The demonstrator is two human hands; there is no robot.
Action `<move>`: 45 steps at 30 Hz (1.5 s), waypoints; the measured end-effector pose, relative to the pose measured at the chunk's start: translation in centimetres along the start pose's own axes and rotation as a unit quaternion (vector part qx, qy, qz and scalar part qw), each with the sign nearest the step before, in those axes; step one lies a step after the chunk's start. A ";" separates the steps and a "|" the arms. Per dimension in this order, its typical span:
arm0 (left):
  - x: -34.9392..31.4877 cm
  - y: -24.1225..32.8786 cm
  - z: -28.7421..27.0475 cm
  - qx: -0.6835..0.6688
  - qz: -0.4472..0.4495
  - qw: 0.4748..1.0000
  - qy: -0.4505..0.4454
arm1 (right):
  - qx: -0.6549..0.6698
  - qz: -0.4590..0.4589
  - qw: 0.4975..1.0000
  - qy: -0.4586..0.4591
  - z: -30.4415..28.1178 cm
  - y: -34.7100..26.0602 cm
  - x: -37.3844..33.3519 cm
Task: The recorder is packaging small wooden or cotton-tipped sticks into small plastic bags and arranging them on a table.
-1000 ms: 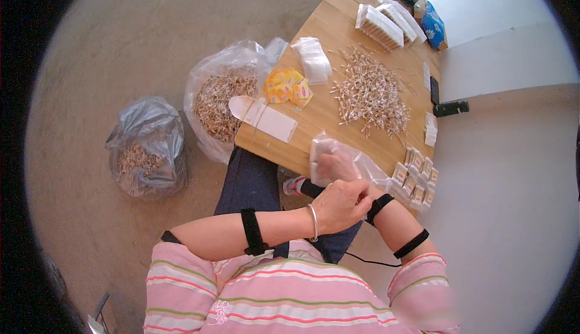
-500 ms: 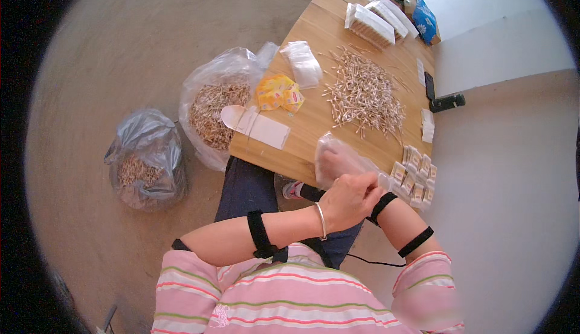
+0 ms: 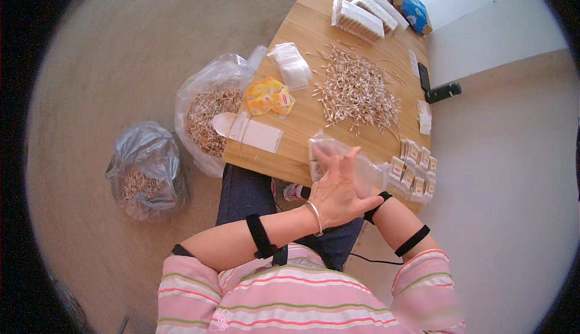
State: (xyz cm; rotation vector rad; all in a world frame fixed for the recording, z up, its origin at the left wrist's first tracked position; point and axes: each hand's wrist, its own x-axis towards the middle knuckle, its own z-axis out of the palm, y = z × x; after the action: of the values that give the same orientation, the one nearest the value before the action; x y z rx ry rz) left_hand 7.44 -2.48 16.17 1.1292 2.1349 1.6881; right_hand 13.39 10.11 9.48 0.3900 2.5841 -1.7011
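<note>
A clear plastic bag (image 3: 366, 180) covers my right hand (image 3: 331, 154) near the table's front edge. My right fingers show only dimly through the film, so their grip is unclear. My left hand (image 3: 338, 194), with a bracelet at its wrist, lies across the bag and right wrist. Its fingers are stretched and spread, with the thumb pointing right. Just beyond the bag, a large pile of loose cotton swabs (image 3: 357, 89) covers the wooden table (image 3: 296, 146). Small packs of swabs (image 3: 412, 171) stand grouped to the right of the bag.
Left of the pile lie clear bags (image 3: 290, 65), yellow printed cards (image 3: 269, 97) and a white card (image 3: 261, 136). Two plastic sacks of swabs (image 3: 212, 119) (image 3: 142, 183) stand on the floor. Wrapped swab packs (image 3: 357, 21) sit at the back, and a black device (image 3: 443, 93) is near the wall.
My left hand has gone from closed fingers near the right wrist to spread fingers further forward and left over the bag. The right hand stays inside the bag. The view has shifted slightly.
</note>
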 end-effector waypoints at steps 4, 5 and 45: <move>1.2 1.2 0.9 -0.008 -0.093 0.987 -0.130 | -0.124 -0.051 0.990 0.032 -0.3 4.7 0.1; 1.6 1.4 1.0 -0.050 -0.146 0.973 -0.169 | -0.026 -0.076 0.997 0.024 -0.1 5.0 0.4; 3.9 2.5 -3.8 -0.009 -0.104 0.990 -0.091 | -0.509 -0.073 0.855 0.070 -3.2 -12.2 -11.0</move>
State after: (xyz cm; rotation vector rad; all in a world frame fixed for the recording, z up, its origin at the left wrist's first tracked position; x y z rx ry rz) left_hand 3.68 -2.62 20.86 0.9767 2.0408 1.4533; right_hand 21.74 6.32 23.54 0.2526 3.1778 -0.1182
